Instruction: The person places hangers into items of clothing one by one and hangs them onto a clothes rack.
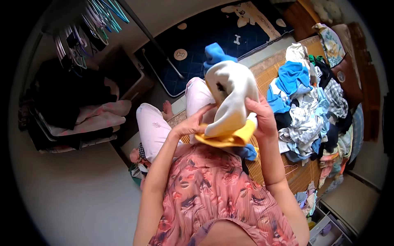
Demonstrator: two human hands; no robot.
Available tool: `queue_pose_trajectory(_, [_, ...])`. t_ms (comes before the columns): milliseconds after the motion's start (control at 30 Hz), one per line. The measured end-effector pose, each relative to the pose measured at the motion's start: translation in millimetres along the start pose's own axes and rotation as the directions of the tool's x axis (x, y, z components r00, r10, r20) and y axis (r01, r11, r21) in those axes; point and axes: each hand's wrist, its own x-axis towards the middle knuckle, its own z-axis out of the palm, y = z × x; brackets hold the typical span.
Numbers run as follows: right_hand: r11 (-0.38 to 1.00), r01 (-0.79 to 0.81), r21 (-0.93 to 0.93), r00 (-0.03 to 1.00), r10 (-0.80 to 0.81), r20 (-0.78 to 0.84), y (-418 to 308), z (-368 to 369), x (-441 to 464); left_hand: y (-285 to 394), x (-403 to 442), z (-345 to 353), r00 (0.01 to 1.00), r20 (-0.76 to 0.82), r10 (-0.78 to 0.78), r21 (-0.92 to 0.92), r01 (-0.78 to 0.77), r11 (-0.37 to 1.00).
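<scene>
We have the white garment (236, 82) in the air between our left hand (192, 124) and right hand (263, 116), both gripping its edges near the yellow end (227, 138), its long axis pointing away from us.

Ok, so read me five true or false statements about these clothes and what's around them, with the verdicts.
1. The left hand and right hand both hold the white and yellow garment. True.
2. The clothes pile lies beside the left arm. False: the clothes pile is on the right arm's side.
3. Hangers show at the picture's upper left. True.
4. The trousers are black. False: the trousers are pale.
5. The dark mat bears a pale bone shape. True.
</scene>
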Motion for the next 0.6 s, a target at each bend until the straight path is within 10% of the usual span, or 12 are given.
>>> queue_pose_trajectory(200, [0.996, 0.082, 0.036, 0.996, -0.082, -0.018, -20.8, 19.3, 16.7, -13.8, 34.7, 41.9, 0.928, -0.142, 0.344, 0.191, -0.315, 0.929])
queue_pose_trajectory(433, [0.981, 0.139, 0.133, 0.989, -0.144, 0.030, -25.4, 42.9, 30.1, 30.9, 47.6, 37.5, 0.865, -0.383, 0.325, 0.326, -0.203, 0.923])
queue_pose_trajectory(533, [0.922, 0.383, -0.063, 0.924, -0.381, 0.042, -43.7, 31.7, 18.3, 54.4, 40.1, -13.3, 0.622, -0.552, 0.555, 0.035, -0.648, 0.761])
queue_pose_trajectory(600, [0.845, 0.486, -0.224, 0.872, -0.485, 0.062, -53.3, 10.7, 2.4, 117.6, -2.3, -18.1, 0.532, -0.541, 0.652, 0.286, -0.613, 0.737])
